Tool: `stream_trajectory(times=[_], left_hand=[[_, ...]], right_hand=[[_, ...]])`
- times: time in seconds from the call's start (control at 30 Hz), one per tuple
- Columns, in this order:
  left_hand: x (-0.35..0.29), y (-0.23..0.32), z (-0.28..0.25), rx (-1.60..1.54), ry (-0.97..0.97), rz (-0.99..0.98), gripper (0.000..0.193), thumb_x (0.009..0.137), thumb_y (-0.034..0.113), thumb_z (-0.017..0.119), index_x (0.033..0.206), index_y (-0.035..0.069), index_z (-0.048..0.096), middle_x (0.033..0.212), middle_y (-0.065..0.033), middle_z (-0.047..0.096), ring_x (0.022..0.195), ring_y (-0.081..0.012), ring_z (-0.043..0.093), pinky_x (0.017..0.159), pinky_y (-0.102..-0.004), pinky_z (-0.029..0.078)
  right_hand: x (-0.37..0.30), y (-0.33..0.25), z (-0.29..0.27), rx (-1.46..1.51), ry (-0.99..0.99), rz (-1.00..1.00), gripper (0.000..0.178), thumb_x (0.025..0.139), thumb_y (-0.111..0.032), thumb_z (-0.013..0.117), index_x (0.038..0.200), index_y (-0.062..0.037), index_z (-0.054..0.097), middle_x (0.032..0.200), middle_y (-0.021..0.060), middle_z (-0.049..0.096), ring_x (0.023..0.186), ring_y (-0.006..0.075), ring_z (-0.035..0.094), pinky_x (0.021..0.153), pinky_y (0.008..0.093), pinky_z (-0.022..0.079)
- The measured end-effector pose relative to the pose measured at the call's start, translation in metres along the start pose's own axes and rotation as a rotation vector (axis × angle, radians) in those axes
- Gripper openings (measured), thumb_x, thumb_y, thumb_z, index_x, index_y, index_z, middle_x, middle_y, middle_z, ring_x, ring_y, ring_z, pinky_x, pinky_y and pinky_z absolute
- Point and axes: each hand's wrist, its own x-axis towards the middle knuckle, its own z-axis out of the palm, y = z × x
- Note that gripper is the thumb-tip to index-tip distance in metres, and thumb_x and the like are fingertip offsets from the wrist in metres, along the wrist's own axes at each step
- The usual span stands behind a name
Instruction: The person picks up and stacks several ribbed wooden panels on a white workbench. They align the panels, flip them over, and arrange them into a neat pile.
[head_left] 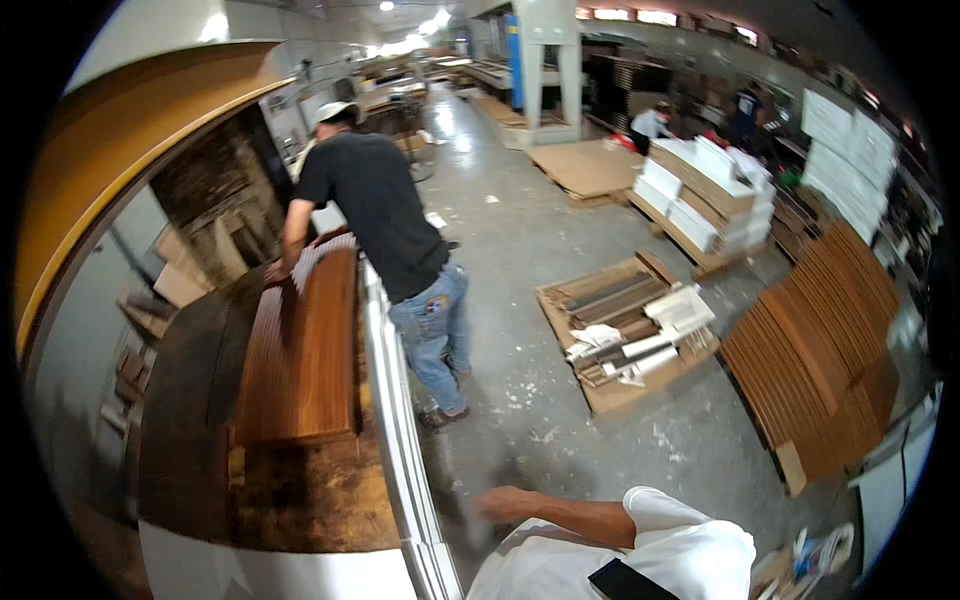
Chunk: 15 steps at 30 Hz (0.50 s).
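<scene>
My right hand [503, 505] hangs over the concrete floor in front of my white shirt, a little right of the white rails [395, 400]. It is smeared by motion and touches nothing that I can see; its fingers cannot be made out. My left hand is out of view. At left, brown wooden panels [310, 350] with ridged edges lie stacked on a stained worktable [310, 510]. A co-worker [370, 215] in a dark shirt and jeans leans over the far end of the stack, hands on it.
A yellow machine frame [130, 150] arches over the table's left side. On the floor lies a flat board [600, 395] with wood strips and white pieces. More brown panels [810, 350] lean at right, near a pallet of white stacks [700, 200]. Two other people are farther back.
</scene>
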Motion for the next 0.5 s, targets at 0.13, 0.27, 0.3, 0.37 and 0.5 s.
stream_trajectory(times=[0.13,0.27,0.3,0.37,0.5], left_hand=[[-0.009,0.002,0.003,0.060,0.128,0.100,0.064,0.099,0.049,0.047,0.146,0.007,0.044,0.145,-0.0219,0.048,0.129,-0.0379,0.049,0.105,-0.0495,0.039],[-0.048,-0.054,0.013,0.081,0.164,0.154,0.065,0.099,0.049,0.045,0.147,0.005,0.043,0.146,-0.0226,0.046,0.131,-0.0397,0.047,0.105,-0.0521,0.038],[-0.055,-0.067,0.019,0.092,0.174,0.176,0.065,0.099,0.049,0.045,0.147,0.005,0.043,0.147,-0.0228,0.046,0.131,-0.0403,0.046,0.105,-0.0530,0.038],[-0.068,-0.095,0.030,0.106,0.191,0.207,0.065,0.100,0.049,0.044,0.147,0.004,0.042,0.147,-0.0232,0.045,0.132,-0.0415,0.044,0.106,-0.0548,0.037],[-0.094,-0.143,0.069,0.100,0.216,0.240,0.066,0.101,0.049,0.042,0.148,0.003,0.041,0.149,-0.0240,0.043,0.135,-0.0439,0.042,0.106,-0.0584,0.036]], right_hand=[[-0.016,0.024,0.013,0.016,0.090,0.223,0.031,0.092,-0.029,0.058,0.105,-0.0014,0.056,0.089,0.0233,0.066,0.086,0.0437,0.066,0.071,0.0550,0.052],[-0.045,-0.002,0.027,-0.008,-0.078,0.364,0.033,0.093,-0.028,0.056,0.115,-0.0036,0.055,0.095,0.0240,0.067,0.090,0.0440,0.065,0.076,0.0545,0.052],[-0.050,-0.015,0.031,-0.033,-0.138,0.366,0.035,0.093,-0.027,0.054,0.121,-0.0047,0.055,0.099,0.0244,0.067,0.092,0.0440,0.065,0.078,0.0541,0.052],[-0.054,-0.037,0.035,-0.008,-0.083,0.313,0.034,0.094,-0.025,0.053,0.120,-0.0041,0.056,0.103,0.0247,0.066,0.095,0.0433,0.064,0.080,0.0538,0.052],[-0.041,-0.051,0.077,0.013,0.144,0.079,0.035,0.093,-0.026,0.056,0.115,0.0013,0.057,0.090,0.0286,0.067,0.082,0.0462,0.066,0.069,0.0562,0.052]])
